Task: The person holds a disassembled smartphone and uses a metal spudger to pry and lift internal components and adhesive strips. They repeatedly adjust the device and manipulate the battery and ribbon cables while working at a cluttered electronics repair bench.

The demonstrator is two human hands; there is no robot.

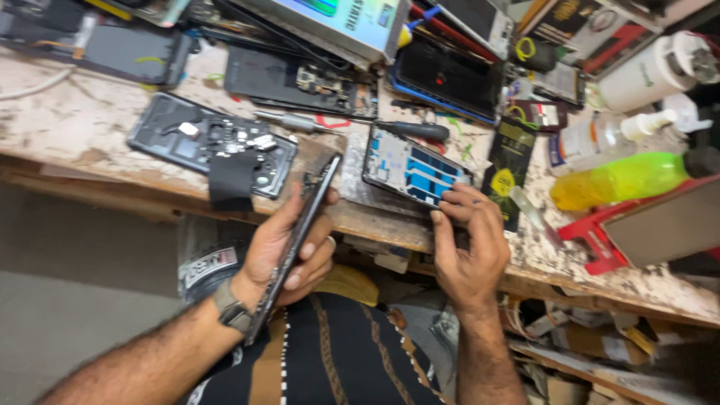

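Head view, looking down on a scarred, paint-flecked workbench. We find our left hand closed around a dark phone panel held edge-on; the thumb presses one face, the fingers wrap the other, and the panel runs diagonally from above the wrist up past the fingertips toward the bench edge. A watch sits on that wrist.

Our right hand rests at the bench edge, its fingertips touching the near corner of a phone mid-frame — black, with blue patches inside — which lies flat on the bench, tilted. The hand is not closed on it; the fingers are bent and press on its lower right corner only. The two hands are near each other, the mid-frame lying between and just above them.

Just behind the mid-frame lies a screwdriver with a black handle. To the left, a second opened phone body lies flat — a black flap hangs from it over the bench edge. To the right we note a black and yellow packet, a yellow-green bottle on its side, and a red stand.
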